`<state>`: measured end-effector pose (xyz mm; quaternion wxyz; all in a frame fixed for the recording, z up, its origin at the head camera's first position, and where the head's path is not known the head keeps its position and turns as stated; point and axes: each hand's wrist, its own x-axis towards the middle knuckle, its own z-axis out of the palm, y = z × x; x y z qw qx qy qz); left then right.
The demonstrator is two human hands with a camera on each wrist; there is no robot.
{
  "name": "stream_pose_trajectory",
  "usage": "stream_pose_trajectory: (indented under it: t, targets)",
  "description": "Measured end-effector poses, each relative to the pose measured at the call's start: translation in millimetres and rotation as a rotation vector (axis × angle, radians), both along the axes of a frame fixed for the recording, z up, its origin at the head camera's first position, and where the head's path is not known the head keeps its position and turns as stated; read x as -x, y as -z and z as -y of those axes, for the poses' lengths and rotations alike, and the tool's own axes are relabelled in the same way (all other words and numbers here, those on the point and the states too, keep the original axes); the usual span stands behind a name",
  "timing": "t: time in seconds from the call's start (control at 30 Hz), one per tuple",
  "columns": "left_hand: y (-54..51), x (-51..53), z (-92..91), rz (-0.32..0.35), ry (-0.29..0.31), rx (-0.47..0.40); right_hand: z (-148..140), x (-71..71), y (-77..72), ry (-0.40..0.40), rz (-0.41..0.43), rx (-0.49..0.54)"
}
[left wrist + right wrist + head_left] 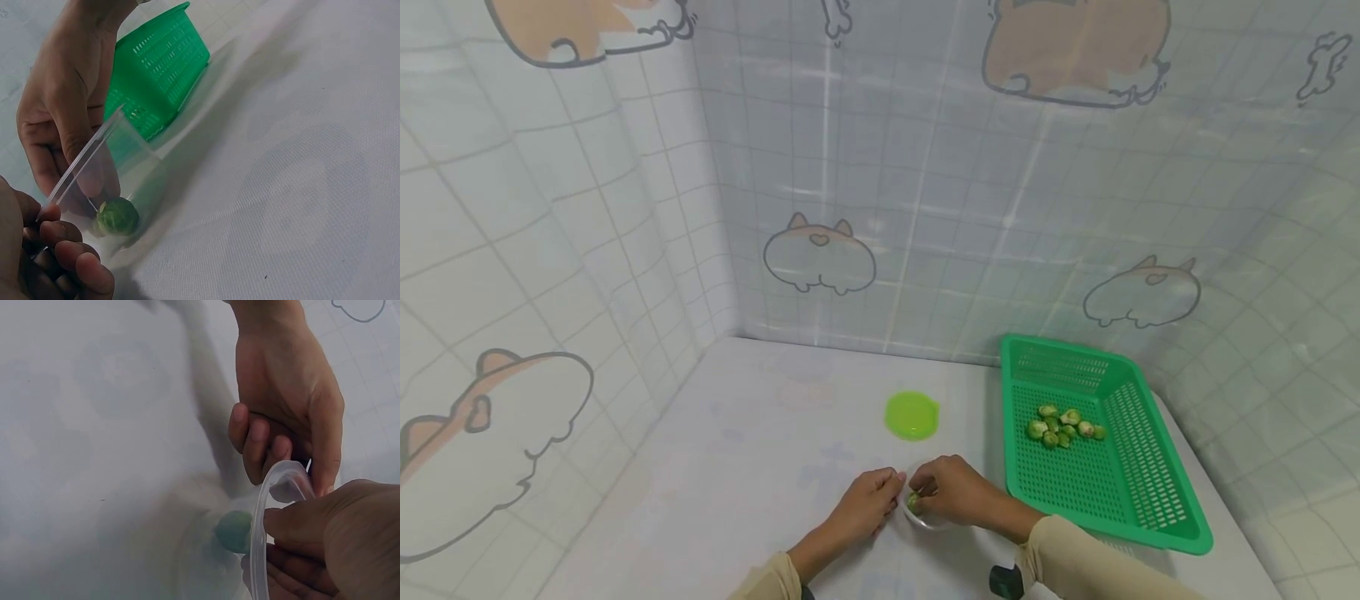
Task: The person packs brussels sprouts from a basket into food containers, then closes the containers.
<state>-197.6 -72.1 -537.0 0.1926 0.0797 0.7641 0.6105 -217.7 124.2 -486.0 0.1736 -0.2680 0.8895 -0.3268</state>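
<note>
My left hand [867, 502] pinches the rim of a clear plastic cup [140, 153] between thumb and fingers. From the other side, my right hand [958, 492] reaches over the rim with its thumb and fingers inside the cup. A green Brussels sprout [117, 217] is low inside the cup, at the right fingertips, which appear to hold it. The cup's wall blurs this contact in the right wrist view. Beyond the hands, a round lime-green lid [912, 416] lies flat on the table.
A green perforated basket [1138, 467] stands on the right, near the right forearm. Several Brussels sprouts [1051, 439] lie grouped on its floor. The white-covered table [730, 467] meets tile-patterned sheets [910, 208] at the back and both sides.
</note>
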Motion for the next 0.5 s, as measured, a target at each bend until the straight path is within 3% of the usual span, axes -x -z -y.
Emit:
stream_pose_trajectory:
  t: [0.2, 0.5]
  targets:
    - [-0.5, -0.3, 0.2, -0.01, 0.007, 0.004, -2.2, -0.4, -4.1, 0.02, 0.016, 0.028]
    - [-1.0, -1.1, 0.1, -0.014, 0.003, 0.002, -8.3, -2.4, -8.4, 0.004, -0.045, 0.068]
